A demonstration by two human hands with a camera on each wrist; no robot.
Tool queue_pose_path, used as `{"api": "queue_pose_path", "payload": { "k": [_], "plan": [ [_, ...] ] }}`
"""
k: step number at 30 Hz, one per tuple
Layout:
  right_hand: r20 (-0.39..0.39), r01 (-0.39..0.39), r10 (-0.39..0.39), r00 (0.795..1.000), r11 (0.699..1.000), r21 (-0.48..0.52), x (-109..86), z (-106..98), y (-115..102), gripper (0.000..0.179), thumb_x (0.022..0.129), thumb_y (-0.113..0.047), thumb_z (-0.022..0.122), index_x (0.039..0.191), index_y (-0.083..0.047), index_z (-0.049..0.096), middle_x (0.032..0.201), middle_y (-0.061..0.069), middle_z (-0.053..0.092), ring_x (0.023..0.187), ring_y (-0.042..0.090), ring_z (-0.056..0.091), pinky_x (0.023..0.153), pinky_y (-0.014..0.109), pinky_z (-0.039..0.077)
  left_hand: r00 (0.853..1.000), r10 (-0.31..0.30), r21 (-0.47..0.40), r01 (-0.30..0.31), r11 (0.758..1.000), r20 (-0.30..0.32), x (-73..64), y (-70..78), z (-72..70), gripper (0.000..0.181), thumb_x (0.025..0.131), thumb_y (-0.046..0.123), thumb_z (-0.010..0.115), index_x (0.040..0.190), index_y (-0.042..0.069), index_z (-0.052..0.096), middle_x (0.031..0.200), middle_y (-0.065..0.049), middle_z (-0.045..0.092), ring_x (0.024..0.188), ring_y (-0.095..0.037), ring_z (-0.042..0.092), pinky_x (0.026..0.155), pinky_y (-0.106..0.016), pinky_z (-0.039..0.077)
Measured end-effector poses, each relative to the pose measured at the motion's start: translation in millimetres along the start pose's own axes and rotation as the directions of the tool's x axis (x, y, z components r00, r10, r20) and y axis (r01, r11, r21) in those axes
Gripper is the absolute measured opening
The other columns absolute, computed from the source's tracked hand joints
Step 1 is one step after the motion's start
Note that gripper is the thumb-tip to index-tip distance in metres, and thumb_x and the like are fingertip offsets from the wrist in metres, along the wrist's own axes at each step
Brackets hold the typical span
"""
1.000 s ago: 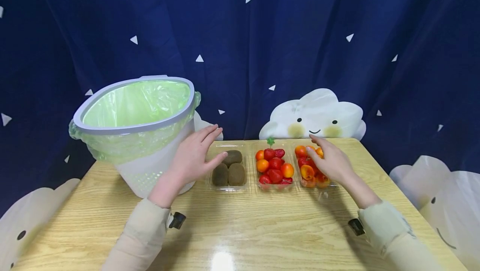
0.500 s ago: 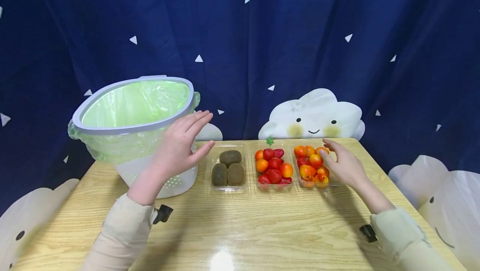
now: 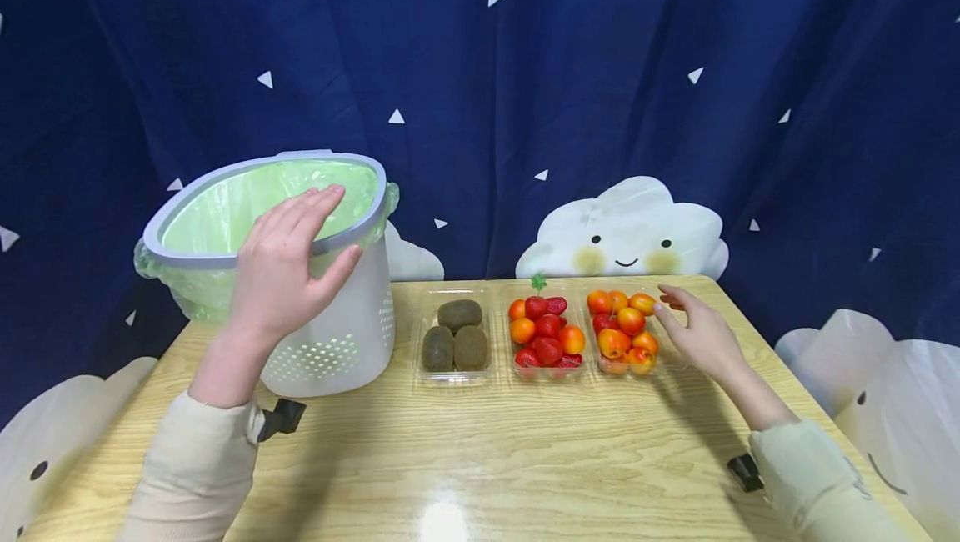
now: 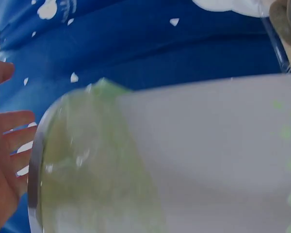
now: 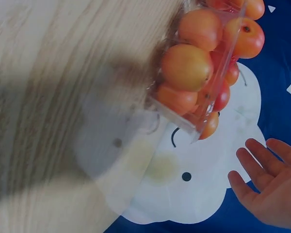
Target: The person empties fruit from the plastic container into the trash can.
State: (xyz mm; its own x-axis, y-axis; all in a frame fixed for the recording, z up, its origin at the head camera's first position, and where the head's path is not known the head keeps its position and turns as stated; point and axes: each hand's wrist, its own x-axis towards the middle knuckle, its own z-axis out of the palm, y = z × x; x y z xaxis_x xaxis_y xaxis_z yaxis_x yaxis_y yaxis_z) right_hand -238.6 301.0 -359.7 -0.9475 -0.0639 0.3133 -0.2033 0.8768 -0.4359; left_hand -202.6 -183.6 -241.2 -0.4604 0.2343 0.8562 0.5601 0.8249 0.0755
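Observation:
My left hand (image 3: 281, 271) is raised in front of the white waste bin (image 3: 330, 350), fingers extended and overlapping its rim in the head view. A green bag (image 3: 225, 208) lines the bin and folds out over the rim; in the left wrist view the hand lies just past the rim (image 4: 35, 179). My right hand (image 3: 701, 333) hovers with loose fingers at the right side of a clear box of orange-red fruit (image 3: 632, 321). In the right wrist view its fingers (image 5: 262, 167) are apart from that box (image 5: 177, 119). Neither hand holds anything.
A clear box of strawberries (image 3: 549, 350) and orange fruits, with a small green leaf (image 3: 538, 282), stands in the middle. Left of it is a box of brown kiwis (image 3: 471, 348). The wooden table (image 3: 480, 459) ends at a dark blue curtain (image 3: 480, 92).
My left hand has moved left and up, from above the kiwi box to in front of the bin. My right hand has drawn right, off the orange-red fruit. The boxes stay put.

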Motion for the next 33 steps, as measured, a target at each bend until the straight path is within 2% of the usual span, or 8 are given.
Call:
{"api": "queue_pose_path", "payload": {
  "k": [8,14,17,21,26,29,30,33],
  "plan": [
    [-0.006,-0.021,0.022,1.000,0.998,0.053,1.9,5,18,0.054,0.095,-0.038,0.039,0.130,0.002,0.043,0.119,0.029,0.054,0.108,0.045,0.050,0.085,0.056,0.039,0.992,-0.126,0.063,0.127,0.990,-0.029,-1.8,-28.0,-26.1,0.054,0.077,0.035,0.060,0.125,0.011,0.056,0.125,-0.011,0.057,0.116,-0.033,0.050,0.097,-0.049,0.036],
    [0.009,-0.047,0.047,0.999,0.989,0.140,1.9,10,32,0.051,0.096,-0.032,0.040,0.128,0.007,0.043,0.115,0.030,0.056,0.105,0.046,0.052,0.085,0.053,0.042,0.978,-0.204,0.105,0.208,0.973,-0.042,-6.2,-48.8,-39.0,0.053,0.077,0.035,0.060,0.124,0.010,0.057,0.124,-0.011,0.057,0.115,-0.035,0.050,0.096,-0.051,0.035],
    [0.023,-0.079,0.076,0.997,0.987,0.138,1.8,13,38,0.051,0.096,-0.033,0.039,0.129,0.007,0.042,0.115,0.031,0.055,0.106,0.046,0.052,0.085,0.053,0.042,0.967,-0.252,0.117,0.254,0.960,-0.026,-8.4,-58.3,-44.2,0.053,0.079,0.035,0.058,0.125,0.010,0.055,0.127,-0.010,0.055,0.117,-0.036,0.048,0.094,-0.053,0.034],
    [0.070,-0.128,0.119,0.990,0.983,0.130,1.9,17,43,0.055,0.096,-0.036,0.038,0.130,0.007,0.040,0.118,0.031,0.053,0.108,0.046,0.051,0.087,0.052,0.041,0.939,-0.336,0.143,0.324,0.935,0.068,-10.8,-71.4,-51.8,0.055,0.083,0.037,0.054,0.132,0.011,0.048,0.137,-0.011,0.046,0.125,-0.037,0.039,0.097,-0.057,0.029],
    [0.101,-0.158,0.143,0.985,0.975,0.155,1.2,22,46,0.055,0.096,-0.034,0.038,0.131,0.008,0.039,0.120,0.033,0.051,0.109,0.046,0.050,0.089,0.052,0.040,0.879,-0.426,0.178,0.394,0.902,0.214,-11.6,-89.1,-60.0,0.060,0.089,0.040,0.045,0.140,0.011,0.036,0.145,-0.014,0.032,0.131,-0.041,0.028,0.100,-0.062,0.021],
    [0.116,-0.167,0.149,0.982,0.973,0.161,0.7,24,46,0.055,0.096,-0.034,0.038,0.131,0.009,0.038,0.119,0.033,0.051,0.109,0.046,0.049,0.089,0.052,0.041,0.850,-0.461,0.183,0.426,0.886,0.254,-14.1,-98.6,-63.6,0.060,0.090,0.039,0.042,0.142,0.010,0.032,0.147,-0.015,0.028,0.131,-0.043,0.024,0.099,-0.063,0.019],
    [0.124,-0.172,0.153,0.980,0.972,0.161,0.5,24,46,0.056,0.096,-0.035,0.037,0.131,0.009,0.038,0.119,0.033,0.051,0.109,0.046,0.049,0.089,0.052,0.041,0.843,-0.470,0.186,0.434,0.882,0.261,-15.3,-101.1,-64.5,0.060,0.091,0.039,0.041,0.142,0.010,0.031,0.147,-0.015,0.027,0.132,-0.043,0.024,0.099,-0.063,0.019],
    [0.159,-0.199,0.174,0.972,0.966,0.165,-0.3,26,46,0.060,0.096,-0.039,0.035,0.132,0.009,0.036,0.121,0.034,0.049,0.110,0.046,0.048,0.088,0.051,0.042,0.835,-0.480,0.180,0.446,0.877,0.270,-17.5,-106.2,-66.6,0.059,0.091,0.038,0.039,0.142,0.008,0.030,0.147,-0.016,0.026,0.131,-0.044,0.023,0.098,-0.063,0.020]
  ]
}}
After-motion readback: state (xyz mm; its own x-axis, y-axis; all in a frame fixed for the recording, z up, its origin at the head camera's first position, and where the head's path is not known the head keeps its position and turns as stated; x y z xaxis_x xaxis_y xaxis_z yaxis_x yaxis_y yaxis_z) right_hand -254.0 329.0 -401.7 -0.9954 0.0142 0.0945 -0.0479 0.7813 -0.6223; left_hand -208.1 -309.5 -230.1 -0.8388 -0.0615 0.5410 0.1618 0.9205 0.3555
